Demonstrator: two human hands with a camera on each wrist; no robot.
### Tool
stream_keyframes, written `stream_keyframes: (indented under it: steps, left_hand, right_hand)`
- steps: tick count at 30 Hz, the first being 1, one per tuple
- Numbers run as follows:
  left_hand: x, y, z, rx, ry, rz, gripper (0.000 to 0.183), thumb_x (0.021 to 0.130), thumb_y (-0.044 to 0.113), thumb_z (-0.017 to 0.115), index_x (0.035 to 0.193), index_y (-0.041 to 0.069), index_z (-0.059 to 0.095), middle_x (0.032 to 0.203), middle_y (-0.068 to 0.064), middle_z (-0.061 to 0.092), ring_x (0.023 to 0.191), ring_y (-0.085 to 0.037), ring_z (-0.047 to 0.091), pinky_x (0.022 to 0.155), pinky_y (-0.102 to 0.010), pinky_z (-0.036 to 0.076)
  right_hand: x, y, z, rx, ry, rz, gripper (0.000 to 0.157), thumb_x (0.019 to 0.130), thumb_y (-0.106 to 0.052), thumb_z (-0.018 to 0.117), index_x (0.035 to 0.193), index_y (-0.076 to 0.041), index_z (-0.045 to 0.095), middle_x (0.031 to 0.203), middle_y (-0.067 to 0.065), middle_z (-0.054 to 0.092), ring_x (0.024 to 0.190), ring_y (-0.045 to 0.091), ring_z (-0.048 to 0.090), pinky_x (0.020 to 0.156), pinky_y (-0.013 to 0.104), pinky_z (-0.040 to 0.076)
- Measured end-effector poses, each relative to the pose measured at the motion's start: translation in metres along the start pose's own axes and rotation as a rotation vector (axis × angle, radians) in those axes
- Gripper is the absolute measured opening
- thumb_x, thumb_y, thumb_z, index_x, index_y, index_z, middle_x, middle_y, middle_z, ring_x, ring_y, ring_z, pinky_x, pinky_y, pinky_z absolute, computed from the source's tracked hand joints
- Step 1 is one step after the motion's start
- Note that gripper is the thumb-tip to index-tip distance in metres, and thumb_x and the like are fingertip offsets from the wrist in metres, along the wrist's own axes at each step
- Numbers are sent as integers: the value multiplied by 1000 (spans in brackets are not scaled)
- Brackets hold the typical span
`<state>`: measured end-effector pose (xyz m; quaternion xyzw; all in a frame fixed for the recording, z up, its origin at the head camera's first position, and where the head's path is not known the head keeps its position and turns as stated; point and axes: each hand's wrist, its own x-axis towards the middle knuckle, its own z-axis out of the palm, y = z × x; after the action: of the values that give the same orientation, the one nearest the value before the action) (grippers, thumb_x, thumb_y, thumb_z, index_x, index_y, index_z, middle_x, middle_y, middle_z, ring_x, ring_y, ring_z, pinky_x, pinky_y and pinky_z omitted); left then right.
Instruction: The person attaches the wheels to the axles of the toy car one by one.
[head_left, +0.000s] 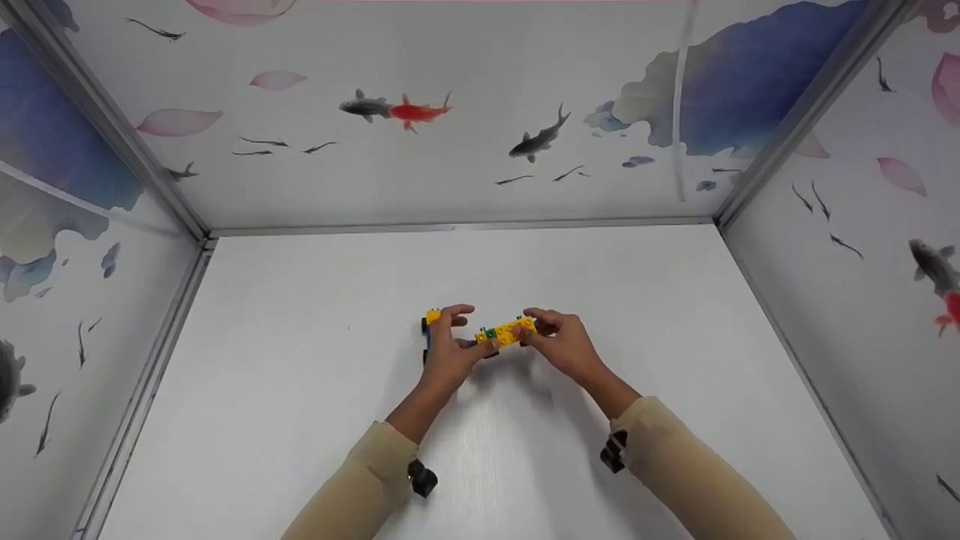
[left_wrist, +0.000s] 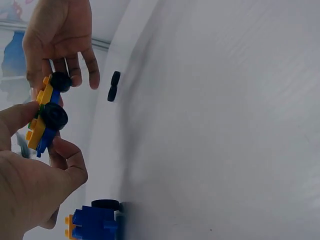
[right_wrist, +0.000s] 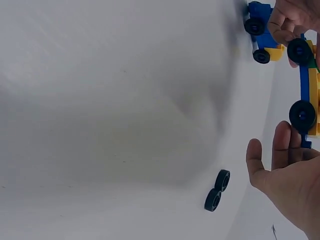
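A toy brick car [head_left: 506, 334] is held between both hands above the table. It has yellow and green studded bricks on a blue base [right_wrist: 304, 85], and two black wheels [left_wrist: 54, 116] show on its near side. My left hand [head_left: 450, 354] pinches one end between thumb and fingers. At the other end, my right hand [head_left: 568, 346] grips with the thumb on top, its outer fingers spread away in the right wrist view. Just beyond the left hand stands a second toy vehicle [right_wrist: 260, 27], blue and yellow with black wheels, partly covered by that hand in the head view.
Two loose black tyres [right_wrist: 217, 190] stand touching each other on the white table [head_left: 300, 390]. Printed panels with fish and petals enclose it at the back [head_left: 465, 180], left and right. A dark wrist device [head_left: 422, 478] hangs at the left sleeve, another [head_left: 613, 451] at the right.
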<state>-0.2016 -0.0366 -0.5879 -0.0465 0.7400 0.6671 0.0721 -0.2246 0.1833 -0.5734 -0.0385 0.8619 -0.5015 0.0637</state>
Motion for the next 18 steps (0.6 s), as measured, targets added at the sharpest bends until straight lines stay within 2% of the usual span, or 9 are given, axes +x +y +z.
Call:
stream_keyframes:
  steps: [4, 11, 15, 18]
  left_hand:
    - [2, 1, 0, -6, 14, 24, 70, 91, 13, 89, 151, 17, 53, 157, -20, 42, 109, -29, 60, 88, -30, 61]
    - [6, 3, -1, -60, 4, 54, 67, 91, 5, 87, 148, 19, 55, 157, -23, 39, 112, -31, 67, 91, -31, 66]
    - [9, 3, -1, -58, 12, 63, 67, 92, 4, 87, 148, 19, 55, 158, -23, 39, 116, -32, 69, 92, -33, 67]
    - [10, 4, 0, -68, 14, 71, 65, 92, 4, 86, 147, 19, 56, 158, -23, 39, 117, -33, 70, 92, -33, 67]
  right_hand:
    - [-6, 0, 0, 12, -27, 12, 39, 102, -31, 83, 131, -5, 81, 113, 11, 79, 103, 22, 71, 84, 25, 58]
    - [-16, 2, 4, 5, -44, 73, 27, 101, -33, 84, 110, -8, 85, 103, 6, 79, 93, 20, 66, 79, 30, 55]
    - [-21, 4, 7, 19, -92, 98, 30, 102, -38, 82, 104, -9, 83, 95, 3, 81, 86, 18, 66, 76, 29, 53]
    - [-24, 6, 9, 30, -129, 85, 33, 103, -42, 80, 101, -8, 82, 92, 4, 81, 82, 17, 64, 73, 30, 50]
